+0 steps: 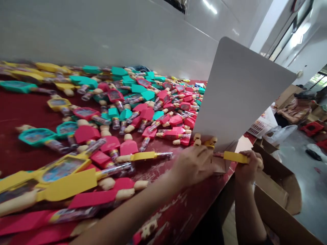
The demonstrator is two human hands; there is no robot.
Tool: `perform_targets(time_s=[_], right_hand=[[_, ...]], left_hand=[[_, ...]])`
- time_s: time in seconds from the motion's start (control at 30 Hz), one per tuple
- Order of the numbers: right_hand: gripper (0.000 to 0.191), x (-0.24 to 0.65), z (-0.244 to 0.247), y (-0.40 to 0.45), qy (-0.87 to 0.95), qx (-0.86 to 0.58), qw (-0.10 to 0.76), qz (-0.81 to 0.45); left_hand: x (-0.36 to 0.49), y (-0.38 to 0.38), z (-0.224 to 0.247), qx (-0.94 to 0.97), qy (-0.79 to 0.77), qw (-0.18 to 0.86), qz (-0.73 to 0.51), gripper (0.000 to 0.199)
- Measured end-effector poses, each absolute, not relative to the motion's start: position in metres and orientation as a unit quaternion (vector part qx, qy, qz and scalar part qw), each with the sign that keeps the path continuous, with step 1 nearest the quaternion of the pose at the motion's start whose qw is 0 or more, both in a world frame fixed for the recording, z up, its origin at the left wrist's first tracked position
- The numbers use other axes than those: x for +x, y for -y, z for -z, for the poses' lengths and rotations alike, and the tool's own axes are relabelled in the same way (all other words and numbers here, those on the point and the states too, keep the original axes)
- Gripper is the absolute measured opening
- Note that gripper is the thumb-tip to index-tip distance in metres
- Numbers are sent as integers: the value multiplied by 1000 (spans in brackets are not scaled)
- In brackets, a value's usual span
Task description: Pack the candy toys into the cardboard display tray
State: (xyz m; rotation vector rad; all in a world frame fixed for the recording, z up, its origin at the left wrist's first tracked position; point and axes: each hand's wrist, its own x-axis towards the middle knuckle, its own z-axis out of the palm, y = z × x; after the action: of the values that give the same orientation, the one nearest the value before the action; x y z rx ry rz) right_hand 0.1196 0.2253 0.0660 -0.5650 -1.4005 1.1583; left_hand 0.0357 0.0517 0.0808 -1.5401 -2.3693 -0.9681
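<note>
Right hand (247,166) clenched on a yellow-handled candy toy (235,157), one end buried in the fist. Left hand (192,166) at the table (178,204) edge, by a cardboard flap (220,166); its grip hidden, cannot tell. White board (240,92) cuts off the toy pile (143,102).

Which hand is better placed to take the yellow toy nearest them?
Left: the left hand is over the table, beside the yellow toy, while the right hand grips another yellow toy by the cardboard box.

The yellow handle (235,157) is glossy plastic; the tabletop (178,217), perhaps wood, has chipped red paint; the box (278,207), matt cardboard.
</note>
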Motion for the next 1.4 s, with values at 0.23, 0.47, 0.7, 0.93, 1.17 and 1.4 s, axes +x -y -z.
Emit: perform_targets(time_s=[0.23, 0.47, 0.7, 0.93, 1.17, 1.4], right_hand=[[30, 87, -11, -240, 749, -192, 502, -387], [30, 83, -9, -242, 785, -173, 484, -347], [26, 49, -20, -226, 840, -123, 452, -272], [26, 48, -22, -220, 841, -123, 454, -266], [29, 53, -23, -230, 818, -186, 439, -321], [34, 44, -13, -242, 782, -269, 437, -353]], left_hand=[[-12, -94, -77, -517, 829, 74, 202, 42], [-14, -93, -69, -510, 840, 29, 184, 49], [-13, -105, -70, -496, 857, 2, 141, 54], [-12, -105, -70, -484, 863, 21, 145, 44], [-14, -103, -73, -479, 863, -11, 160, 46], [-15, -102, -64, -481, 856, 14, 191, 47]])
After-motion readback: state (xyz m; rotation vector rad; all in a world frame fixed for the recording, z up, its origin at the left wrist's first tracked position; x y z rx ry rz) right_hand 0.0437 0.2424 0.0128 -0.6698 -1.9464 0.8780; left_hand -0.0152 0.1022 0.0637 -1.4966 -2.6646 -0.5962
